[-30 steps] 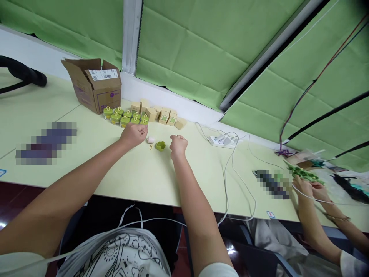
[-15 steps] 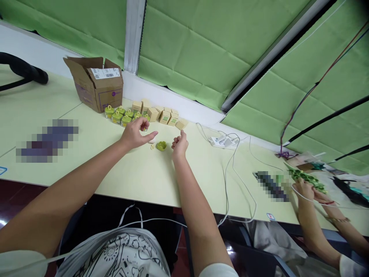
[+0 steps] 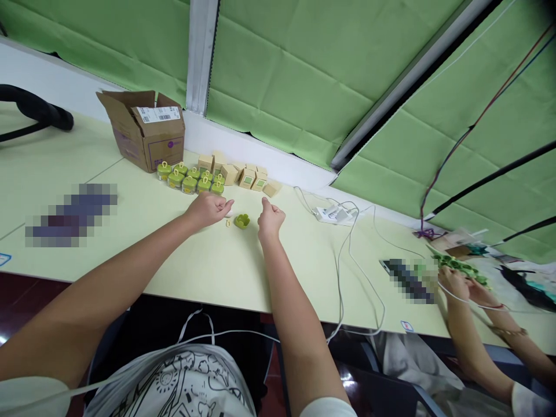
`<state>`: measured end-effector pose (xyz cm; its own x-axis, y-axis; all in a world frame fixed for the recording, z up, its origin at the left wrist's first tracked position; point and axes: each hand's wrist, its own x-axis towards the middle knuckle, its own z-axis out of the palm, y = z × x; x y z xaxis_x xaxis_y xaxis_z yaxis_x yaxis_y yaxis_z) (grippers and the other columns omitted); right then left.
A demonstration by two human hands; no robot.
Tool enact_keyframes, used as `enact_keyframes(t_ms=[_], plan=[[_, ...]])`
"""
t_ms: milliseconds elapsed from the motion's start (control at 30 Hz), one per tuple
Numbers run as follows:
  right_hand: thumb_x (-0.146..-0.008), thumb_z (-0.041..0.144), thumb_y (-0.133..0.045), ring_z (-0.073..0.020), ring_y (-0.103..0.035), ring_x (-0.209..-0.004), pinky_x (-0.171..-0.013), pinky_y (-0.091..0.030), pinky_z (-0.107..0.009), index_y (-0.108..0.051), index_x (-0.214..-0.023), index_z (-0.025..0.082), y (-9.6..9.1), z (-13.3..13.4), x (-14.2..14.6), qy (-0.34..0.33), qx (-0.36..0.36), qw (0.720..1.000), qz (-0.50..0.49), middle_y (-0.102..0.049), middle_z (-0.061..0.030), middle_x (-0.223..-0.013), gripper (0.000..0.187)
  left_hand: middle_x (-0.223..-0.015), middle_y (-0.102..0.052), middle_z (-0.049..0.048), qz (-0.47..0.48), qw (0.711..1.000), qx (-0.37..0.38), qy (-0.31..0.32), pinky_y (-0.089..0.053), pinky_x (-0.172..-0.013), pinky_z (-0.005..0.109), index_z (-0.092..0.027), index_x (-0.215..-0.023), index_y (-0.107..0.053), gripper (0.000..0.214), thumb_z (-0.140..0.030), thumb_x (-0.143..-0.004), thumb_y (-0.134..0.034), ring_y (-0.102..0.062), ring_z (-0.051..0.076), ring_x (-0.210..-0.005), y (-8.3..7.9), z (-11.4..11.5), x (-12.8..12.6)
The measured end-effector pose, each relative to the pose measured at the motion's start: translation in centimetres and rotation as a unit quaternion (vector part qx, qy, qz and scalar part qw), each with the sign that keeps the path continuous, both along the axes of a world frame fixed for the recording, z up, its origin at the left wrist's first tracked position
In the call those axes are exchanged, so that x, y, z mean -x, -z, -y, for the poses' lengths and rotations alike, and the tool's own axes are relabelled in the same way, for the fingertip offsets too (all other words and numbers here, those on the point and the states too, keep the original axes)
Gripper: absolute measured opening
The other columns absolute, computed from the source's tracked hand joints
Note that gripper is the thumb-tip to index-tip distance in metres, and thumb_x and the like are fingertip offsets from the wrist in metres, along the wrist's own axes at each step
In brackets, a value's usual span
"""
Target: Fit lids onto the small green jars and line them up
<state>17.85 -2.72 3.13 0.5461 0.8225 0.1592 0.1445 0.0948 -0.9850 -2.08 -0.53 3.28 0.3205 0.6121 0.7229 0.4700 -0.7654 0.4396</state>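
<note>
My left hand [image 3: 208, 209] is closed in a loose fist above the table, its thumb pointing right. Opposite it, my right hand [image 3: 271, 220] is also curled shut, thumb up. Whatever either fist may hold is hidden. Between them on the table sits a small green flower-shaped cup [image 3: 242, 221], touched by neither hand. A tiny yellow ring-like piece [image 3: 228, 223] lies to its left, below a small pale piece [image 3: 228, 215] by my left thumb. Just beyond my left hand stand several clear containers with green lids and yellow loops [image 3: 189, 184].
Several small beige cartons [image 3: 247, 177] line the wall, beside an open cardboard box [image 3: 163, 139]. White cables and a power strip [image 3: 334, 214] lie to the right. A co-worker's hands [image 3: 454, 282] handle green parts [image 3: 463, 268] at far right. Blurred items lie on both sides.
My left hand has lowered slightly and curled its fingers from a half-open shape into a fist. My right hand has turned a little, its fingers still curled. The cup stays in place.
</note>
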Motion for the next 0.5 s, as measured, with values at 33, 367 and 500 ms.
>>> enact_keyframes(t_ms=[33,367,500], plan=[[-0.09,0.048,-0.062,-0.0093,-0.019,-0.049,-0.044,-0.026,-0.026,-0.019,-0.062,0.028,0.13,0.06,0.1,0.01,-0.011,1.0,-0.003,-0.016,0.0084,-0.054,0.055,-0.047,-0.025,-0.0045,-0.008,1.0,-0.002,0.003,-0.023,-0.053,0.034,-0.022,-0.054,-0.024,0.055,-0.041,-0.096,-0.053,-0.025,0.013,-0.047,0.11,0.07,-0.02],[-0.093,0.053,-0.051,-0.0119,-0.047,-0.051,-0.054,-0.041,-0.026,-0.05,-0.054,0.023,0.73,0.27,0.44,-0.018,-0.041,0.998,0.04,-0.05,0.0026,-0.053,0.049,-0.069,-0.071,0.0053,-0.039,0.998,-0.037,0.041,-0.044,-0.065,0.032,-0.02,-0.065,-0.067,0.052,-0.031,-0.106,-0.035,-0.064,0.018,-0.067,0.01,0.39,0.03],[-0.087,0.035,-0.052,-0.0145,-0.062,-0.06,-0.062,-0.049,-0.024,-0.058,-0.049,0.02,0.68,0.59,0.59,-0.038,-0.017,0.999,0.025,-0.064,-0.0026,-0.057,0.042,-0.053,-0.061,0.0033,-0.064,0.997,-0.017,0.03,-0.038,-0.056,0.032,-0.02,-0.053,-0.058,0.056,-0.027,-0.104,-0.035,-0.054,0.015,-0.05,0.08,0.21,0.1]])
